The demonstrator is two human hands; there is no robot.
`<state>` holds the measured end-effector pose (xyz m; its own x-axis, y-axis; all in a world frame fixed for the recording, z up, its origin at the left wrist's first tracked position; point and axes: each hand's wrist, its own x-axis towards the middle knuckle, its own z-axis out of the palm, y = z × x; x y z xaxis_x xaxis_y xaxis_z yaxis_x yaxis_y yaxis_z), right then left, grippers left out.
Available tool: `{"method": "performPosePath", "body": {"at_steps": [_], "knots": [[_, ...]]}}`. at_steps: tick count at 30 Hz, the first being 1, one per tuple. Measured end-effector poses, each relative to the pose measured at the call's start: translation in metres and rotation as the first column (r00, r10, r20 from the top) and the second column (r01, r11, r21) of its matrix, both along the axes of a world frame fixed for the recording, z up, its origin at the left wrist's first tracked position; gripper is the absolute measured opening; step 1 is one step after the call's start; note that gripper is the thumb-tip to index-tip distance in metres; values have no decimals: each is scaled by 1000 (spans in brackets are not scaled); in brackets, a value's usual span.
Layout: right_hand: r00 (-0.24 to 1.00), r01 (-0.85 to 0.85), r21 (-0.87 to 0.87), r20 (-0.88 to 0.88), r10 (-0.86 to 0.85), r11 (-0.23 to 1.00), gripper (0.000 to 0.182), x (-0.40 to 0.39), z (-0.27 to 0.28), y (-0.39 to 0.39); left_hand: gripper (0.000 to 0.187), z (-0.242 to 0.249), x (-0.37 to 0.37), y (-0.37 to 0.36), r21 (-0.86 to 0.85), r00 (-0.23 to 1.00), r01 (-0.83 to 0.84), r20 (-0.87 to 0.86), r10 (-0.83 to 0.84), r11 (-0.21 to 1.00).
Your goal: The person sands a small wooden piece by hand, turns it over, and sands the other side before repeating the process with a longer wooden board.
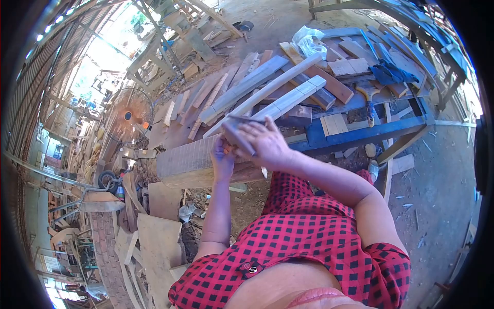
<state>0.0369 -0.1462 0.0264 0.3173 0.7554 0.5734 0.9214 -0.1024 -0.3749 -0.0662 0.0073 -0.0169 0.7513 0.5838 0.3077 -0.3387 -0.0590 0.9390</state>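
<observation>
Both hands meet over the end of a thick wooden beam (188, 160). My right hand (268, 145) lies over a flat, dark grey-brown piece (237, 138), its fingers bent across the top. My left hand (223, 158) is below and to the left, its fingers curled at the lower edge of the same piece. A small orange bit shows between the hands, too small to make out. A thin dark bar extends from the top of the piece toward my right fingertips. Just beyond lies a pale, marked wooden strip (296, 98).
A blue-edged bench (378, 129) holds many boards, a blue cloth (392, 73), a clear plastic bag (310, 42) and a brush-like tool (370, 103). A round wire fan (127, 116) stands at the left. Wood sheets (158, 242) and scraps lie below it.
</observation>
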Motion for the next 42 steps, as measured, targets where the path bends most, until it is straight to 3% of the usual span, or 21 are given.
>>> {"method": "performPosePath", "body": {"at_steps": [1,3,4,5,7,11,13,16,18,22,30,36,38,42], "knots": [[999,-54,14,-3,54,998,53,-7,-1,2,36,-9,-2,8,2,1000,-4,1,4,1000],[996,-70,-38,-55,68,997,55,0,-1,-3,38,-24,-6,24,249,999,-42,-10,46,968],[992,-82,-92,-106,73,992,57,7,-2,-8,38,-8,-4,13,248,999,-48,-8,51,967],[1000,-9,-35,1,9,999,54,20,-10,-13,37,6,0,-1,160,998,-33,-39,40,987],[994,39,-56,-95,-44,998,53,55,-2,-31,36,17,2,-11,65,997,-25,-67,29,998],[864,422,-273,-167,-475,865,53,155,-36,-52,31,17,3,-10,65,998,-35,-45,37,997],[755,568,-276,-201,-624,776,56,187,-45,-58,29,18,4,-9,66,999,-23,-32,25,998],[761,529,-226,-299,-575,818,58,204,-51,-59,27,17,6,-2,20,997,-14,-75,16,1000],[744,576,-214,-261,-615,789,58,200,-60,-49,23,16,8,1,-94,996,8,-83,-16,996],[708,644,-199,-212,-674,739,59,197,-69,-38,19,19,9,3,-114,989,-16,-149,-1,993],[724,631,-249,-152,-673,735,57,198,-59,-42,36,20,12,-1,-192,997,-79,-40,72,978],[723,613,-282,-177,-668,738,58,200,-58,-41,37,17,11,-3,-131,998,-55,-11,54,990],[721,611,-198,-261,-642,766,61,201,-60,-39,35,8,9,6,-79,999,-45,-34,43,996],[711,645,-157,-235,-663,748,64,199,-65,-31,27,16,10,1,-38,995,-53,-87,50,998]]}}
